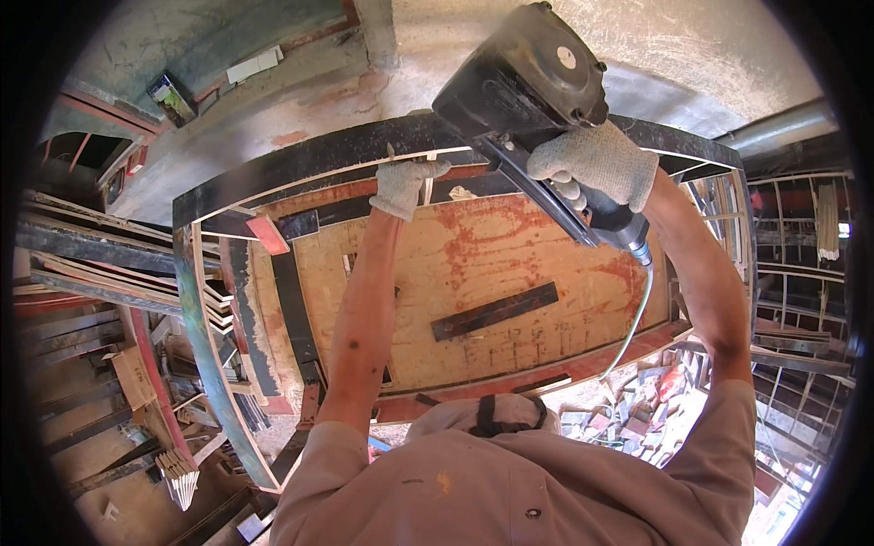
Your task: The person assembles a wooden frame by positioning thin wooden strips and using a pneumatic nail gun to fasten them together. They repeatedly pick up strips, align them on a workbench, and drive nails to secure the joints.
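Observation:
In my right hand (605, 164), gloved in grey knit, is a large black nail gun (523, 82) with a round drum-like body. The fingers wrap its handle, and its nose slants toward the far board (309, 164) of a wooden frame. A pale hose (635, 318) runs from the handle's end. My left hand (399, 189), gloved too, is closed at that same far board, its thumb across a narrow light wooden strip (428, 189). The fingers' far side is partly hidden. Below both hands lies a plywood panel (510, 246) with reddish stains, inside the frame.
A loose dark board (494, 311) lies on the panel. Stacked planks (100, 250) stand at the left, with a cardboard piece (134, 378) below them. Wood scraps (628, 409) litter the floor at lower right. A metal rack (801, 264) stands at the right, and a concrete wall (692, 55) rises behind.

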Tool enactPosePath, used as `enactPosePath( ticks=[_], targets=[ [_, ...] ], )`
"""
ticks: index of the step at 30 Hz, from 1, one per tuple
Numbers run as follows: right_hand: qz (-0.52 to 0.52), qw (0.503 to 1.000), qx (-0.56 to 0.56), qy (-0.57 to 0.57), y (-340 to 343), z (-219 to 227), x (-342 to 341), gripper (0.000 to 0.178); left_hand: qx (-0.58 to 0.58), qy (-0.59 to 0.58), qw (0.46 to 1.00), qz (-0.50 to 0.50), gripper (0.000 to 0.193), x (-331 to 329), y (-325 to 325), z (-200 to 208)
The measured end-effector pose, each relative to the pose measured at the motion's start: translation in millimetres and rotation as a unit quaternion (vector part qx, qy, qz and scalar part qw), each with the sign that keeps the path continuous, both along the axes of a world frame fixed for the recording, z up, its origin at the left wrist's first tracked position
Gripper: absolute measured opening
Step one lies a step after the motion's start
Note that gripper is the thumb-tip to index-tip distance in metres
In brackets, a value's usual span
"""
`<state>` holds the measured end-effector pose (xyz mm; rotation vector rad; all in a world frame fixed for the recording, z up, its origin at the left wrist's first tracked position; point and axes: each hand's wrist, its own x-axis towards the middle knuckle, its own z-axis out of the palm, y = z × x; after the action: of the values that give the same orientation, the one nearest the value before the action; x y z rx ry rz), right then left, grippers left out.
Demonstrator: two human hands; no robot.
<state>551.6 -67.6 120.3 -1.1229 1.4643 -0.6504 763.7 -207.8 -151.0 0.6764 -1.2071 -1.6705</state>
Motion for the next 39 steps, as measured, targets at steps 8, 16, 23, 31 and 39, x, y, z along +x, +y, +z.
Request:
enactPosePath(
  ticks=[8, 16, 23, 31, 39],
  targets=[
    [0.008, 0.999, 0.004, 0.039, -5.1, 5.5, 3.6, 0.009, -0.053, -0.07, 0.996, 0.01, 0.039, -2.1, -3.1, -3.6],
    [0.025, 0.995, -0.004, 0.097, -12.9, 29.5, 18.9, 0.003, -0.018, -0.042, 0.999, -0.001, 0.034, 5.5, -1.6, 0.3],
    [0.044, 0.989, 0.06, 0.128, -17.9, 18.6, -3.2, 0.008, 0.03, 0.01, 0.998, -0.05, 0.033, -4.5, -2.1, 2.0],
    [0.046, 0.992, 0.048, 0.109, -17.6, 31.6, 2.9, 0.01, -0.057, -0.135, 0.979, 0.145, 0.078, 9.2, 51.0, -25.0],
    [0.041, 0.973, 0.011, 0.226, -4.0, 39.2, 33.1, 0.01, -0.318, -0.631, 0.691, -0.152, 0.095, -16.5, 282.6, -132.3]
  ],
)
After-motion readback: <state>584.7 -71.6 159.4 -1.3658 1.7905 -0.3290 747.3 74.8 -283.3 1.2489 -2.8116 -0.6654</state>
